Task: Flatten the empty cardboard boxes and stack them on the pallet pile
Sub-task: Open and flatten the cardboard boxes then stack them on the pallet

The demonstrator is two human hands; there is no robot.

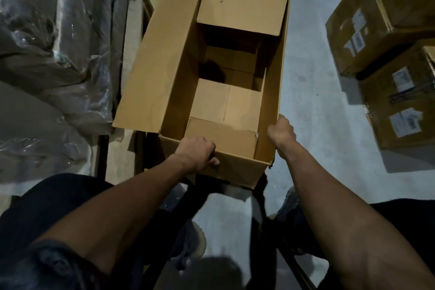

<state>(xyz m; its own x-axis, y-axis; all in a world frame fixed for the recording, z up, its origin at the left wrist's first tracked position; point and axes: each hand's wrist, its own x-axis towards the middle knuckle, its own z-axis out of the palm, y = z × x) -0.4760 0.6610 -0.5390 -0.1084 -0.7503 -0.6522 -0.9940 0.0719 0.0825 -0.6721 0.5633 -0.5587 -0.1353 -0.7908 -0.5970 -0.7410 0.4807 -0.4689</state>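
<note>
Fingers of my left hand (197, 153) curl over the near rim of the open cardboard box (164, 59), knuckles up, fingertips hooked down inside the near wall and my thumb pressed on the outside face. My right hand (282, 133) grips the box's near right corner from outside, the fingers wrapped round the right wall's top edge; from this angle I mostly see the back of the wrist, so how far the fingertips reach inside I cannot tell.

I hold the box in front of me, above the grey concrete floor (310, 110), its mouth facing up toward me. It is not flattened: all four walls stand. Its long left flap (155, 54) splays outward to the left, the far flap (242, 6) folds in over the opening, and a short near flap (221, 135) dips inside by my left hand. Down in the bottom, the base flaps lie partly closed with a dark gap between them.

To the left lies a heap of goods wrapped in clear plastic film (54, 49). To the right, well apart from my box, sit sealed cartons (386, 37) bearing white labels, one stacked partly over another. My shoes show on the floor below the box.
</note>
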